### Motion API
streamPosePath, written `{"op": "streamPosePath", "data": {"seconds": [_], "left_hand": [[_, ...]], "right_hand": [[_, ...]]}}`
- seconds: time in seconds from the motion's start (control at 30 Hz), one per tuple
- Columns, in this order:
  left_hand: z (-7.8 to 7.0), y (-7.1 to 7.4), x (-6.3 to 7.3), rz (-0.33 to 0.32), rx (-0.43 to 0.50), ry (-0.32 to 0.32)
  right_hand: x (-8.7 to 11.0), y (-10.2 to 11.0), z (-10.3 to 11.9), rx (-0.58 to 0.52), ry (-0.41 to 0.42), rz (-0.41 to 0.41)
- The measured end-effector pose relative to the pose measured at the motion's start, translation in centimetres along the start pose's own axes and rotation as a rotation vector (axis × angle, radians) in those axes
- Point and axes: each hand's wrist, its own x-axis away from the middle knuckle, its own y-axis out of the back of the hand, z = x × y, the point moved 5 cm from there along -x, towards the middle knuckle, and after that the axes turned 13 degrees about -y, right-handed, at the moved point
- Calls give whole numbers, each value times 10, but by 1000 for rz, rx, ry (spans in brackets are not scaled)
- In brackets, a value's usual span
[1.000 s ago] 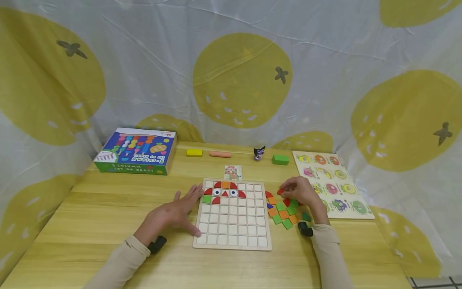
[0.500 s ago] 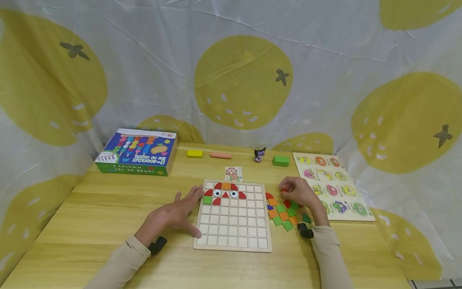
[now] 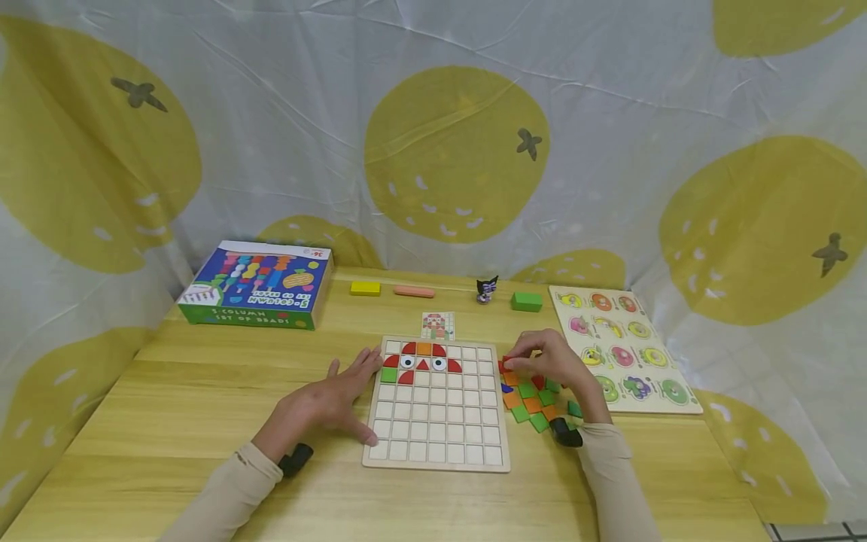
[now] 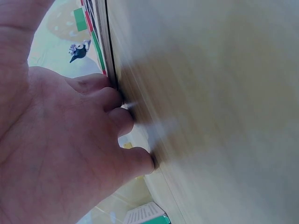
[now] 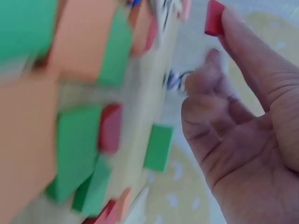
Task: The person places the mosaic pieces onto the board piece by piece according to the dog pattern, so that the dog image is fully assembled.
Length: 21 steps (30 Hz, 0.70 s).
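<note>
A square wooden grid board point(image 3: 436, 414) lies in front of me, with several red, orange, green and eye-patterned tiles in its far left cells. My left hand point(image 3: 328, 403) rests at the board's left side, fingers spread, its thumb touching the near left edge. Close to the board's right edge, my right hand point(image 3: 555, 363) pinches a small red tile point(image 5: 215, 17) between thumb and finger, raised above the loose tiles. Below it lies a pile of green, orange, red and blue tiles, among them a green tile point(image 3: 527, 390). The palm partly covers the pile.
A picture card point(image 3: 438, 325) lies behind the board. Along the back are a bead-set box point(image 3: 254, 286), yellow block point(image 3: 365, 288), pink stick point(image 3: 415, 291), small black-and-purple figurine point(image 3: 485, 290) and green block point(image 3: 526, 302). A fruit puzzle board point(image 3: 640, 350) lies at right.
My right hand has moved left with the red tile, from over the far side of the pile to near the board's right edge. The left hand stays in place.
</note>
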Motion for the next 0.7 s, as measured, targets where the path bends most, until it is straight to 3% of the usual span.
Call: {"op": "streamPosePath", "data": {"seconds": [0.07,0.23,0.43,0.57,0.7], "left_hand": [[0,0,0,2,-4,-3],[1,0,0,0,-9,-7],[1,1,0,-2,-8,-9],[1,1,0,-4,-4,-8],[0,0,0,-3,5,-1]], "right_hand": [[-3,-6,9,9,18,-3],[-12,-32,35,2,-31,29],[-23,-68,63,-43,-33,114],[-31,-87,70,-79,-86,125],[-37,-98,69,-67,-152,77]]}}
